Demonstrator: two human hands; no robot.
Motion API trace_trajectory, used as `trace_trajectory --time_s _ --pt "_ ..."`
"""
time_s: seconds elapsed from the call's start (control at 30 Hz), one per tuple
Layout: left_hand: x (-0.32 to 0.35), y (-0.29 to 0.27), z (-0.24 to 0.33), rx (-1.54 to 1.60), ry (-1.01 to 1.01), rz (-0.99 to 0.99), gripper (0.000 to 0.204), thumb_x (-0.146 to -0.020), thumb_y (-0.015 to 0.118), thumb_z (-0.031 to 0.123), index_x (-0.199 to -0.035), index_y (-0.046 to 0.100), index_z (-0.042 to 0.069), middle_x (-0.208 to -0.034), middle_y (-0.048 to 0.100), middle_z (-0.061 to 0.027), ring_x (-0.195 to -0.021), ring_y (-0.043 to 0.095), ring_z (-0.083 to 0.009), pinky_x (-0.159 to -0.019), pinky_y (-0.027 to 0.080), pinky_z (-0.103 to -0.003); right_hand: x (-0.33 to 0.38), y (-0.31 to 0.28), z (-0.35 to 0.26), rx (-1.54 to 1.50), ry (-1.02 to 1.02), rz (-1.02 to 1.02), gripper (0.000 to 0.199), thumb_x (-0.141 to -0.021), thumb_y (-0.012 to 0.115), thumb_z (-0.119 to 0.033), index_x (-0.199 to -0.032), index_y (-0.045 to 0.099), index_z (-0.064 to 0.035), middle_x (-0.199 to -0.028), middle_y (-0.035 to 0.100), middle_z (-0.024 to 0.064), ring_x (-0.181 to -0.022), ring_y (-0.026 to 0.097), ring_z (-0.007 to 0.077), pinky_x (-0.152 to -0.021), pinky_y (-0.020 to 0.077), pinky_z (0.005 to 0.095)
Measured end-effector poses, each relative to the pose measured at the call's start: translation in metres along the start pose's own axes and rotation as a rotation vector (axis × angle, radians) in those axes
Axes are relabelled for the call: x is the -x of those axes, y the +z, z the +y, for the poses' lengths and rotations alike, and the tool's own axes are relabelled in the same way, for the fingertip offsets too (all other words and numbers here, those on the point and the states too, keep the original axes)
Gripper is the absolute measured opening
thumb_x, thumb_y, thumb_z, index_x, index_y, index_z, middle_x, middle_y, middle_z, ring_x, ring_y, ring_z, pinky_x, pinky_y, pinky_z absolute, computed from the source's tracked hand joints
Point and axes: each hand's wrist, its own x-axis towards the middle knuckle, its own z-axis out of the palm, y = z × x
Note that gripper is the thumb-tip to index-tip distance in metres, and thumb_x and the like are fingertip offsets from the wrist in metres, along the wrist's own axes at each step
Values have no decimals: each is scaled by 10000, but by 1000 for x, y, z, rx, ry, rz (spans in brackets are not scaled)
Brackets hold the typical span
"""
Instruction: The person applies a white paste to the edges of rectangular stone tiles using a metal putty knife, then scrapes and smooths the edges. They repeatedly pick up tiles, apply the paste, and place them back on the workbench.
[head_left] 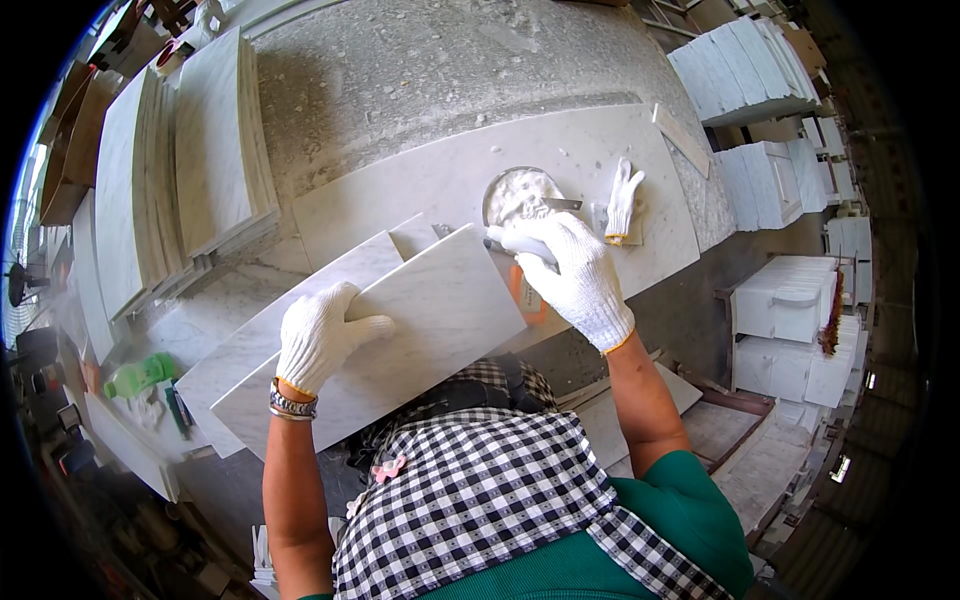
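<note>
My left hand point(318, 335), in a white knit glove, presses flat on a white marble tile point(430, 310) that lies tilted over another tile point(300, 310) in front of me. My right hand point(575, 275), also gloved, grips the handle of a putty knife point(545, 225). Its blade reaches over a round tub of white paste point(520, 192) just beyond the tile's far corner. An orange object point(527, 295) shows under my right wrist, partly hidden.
A large marble slab point(450, 170) serves as the work surface. A spare white glove point(623, 200) lies right of the tub. Stacks of marble tiles point(180, 170) stand at the left and more white blocks point(760, 70) at the right. A green bottle point(140, 377) lies low left.
</note>
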Motion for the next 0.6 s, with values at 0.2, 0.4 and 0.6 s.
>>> trace_trajectory --time_s 0.2,0.4,0.6 --pt "0 0 0 10 -8 -1 540 -748 809 565 -821 663 51 -691 665 -161 -679 671 -367 -625 518 -449 -1 0 0 6 -5 -2 316 -826 725 -8 -1140 691 -20 -1005 683 129 -952 676 319 -848 549 399" --pt "0 0 -1 11 -15 -15 543 -750 808 567 -830 663 50 -688 665 -161 -678 673 -367 -624 517 -450 -1 0 1 30 7 -22 313 -825 723 -6 -1136 695 -26 -1013 685 122 -957 678 310 -847 550 397" --pt "0 0 -1 14 -16 -11 536 -752 812 561 -826 662 51 -679 660 -156 -667 668 -365 -616 514 -447 -1 -2 2 6 10 -1 308 -828 721 -2 -1132 721 -52 -1019 689 110 -947 683 287 -834 551 379"
